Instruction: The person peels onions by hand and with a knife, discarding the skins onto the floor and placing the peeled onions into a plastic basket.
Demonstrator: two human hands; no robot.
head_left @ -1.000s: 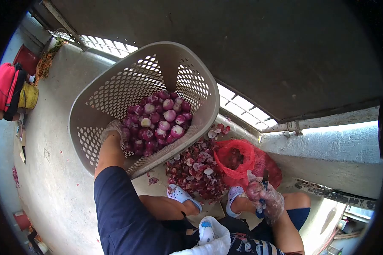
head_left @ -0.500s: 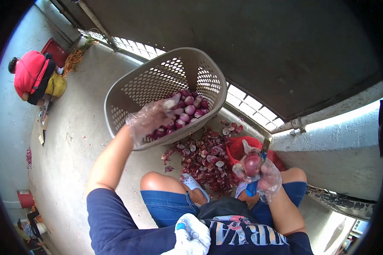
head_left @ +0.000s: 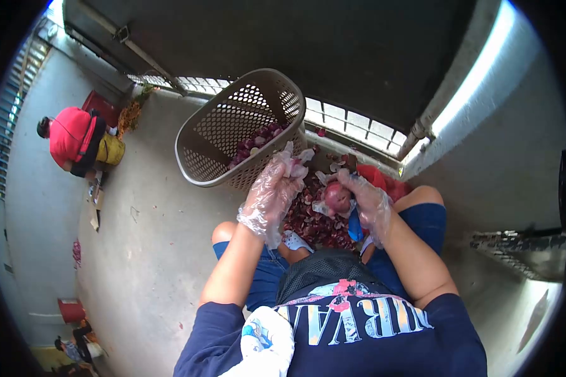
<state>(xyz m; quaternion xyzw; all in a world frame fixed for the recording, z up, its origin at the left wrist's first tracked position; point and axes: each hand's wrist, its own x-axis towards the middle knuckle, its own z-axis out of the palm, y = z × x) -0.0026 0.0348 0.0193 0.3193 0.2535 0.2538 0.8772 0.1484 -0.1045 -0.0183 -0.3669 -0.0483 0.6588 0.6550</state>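
My right hand [head_left: 372,204], in a clear plastic glove, is closed around a red onion [head_left: 338,196] and a tool with a blue handle [head_left: 355,226], probably a knife; its blade is hidden. Close by on the left, my left hand [head_left: 273,191] wears the same kind of glove. Its fingers look apart and partly bent, and I make out nothing held in them. Just beyond it stands a tall perforated brown basket [head_left: 201,182] with several peeled red onions [head_left: 261,139] at the bottom. Below and between my hands, onion skins [head_left: 314,226] are heaped on the floor.
A red bag or container [head_left: 387,182] is partly hidden behind my right hand. A dark panel [head_left: 283,38] and a barred gap border the far side. Another person in a red top [head_left: 75,138] sits at the left. More people are at the lower left.
My left hand has come out of the basket and back towards my right hand. The right hand, still holding the onion, has moved up and left. The camera view has shifted.
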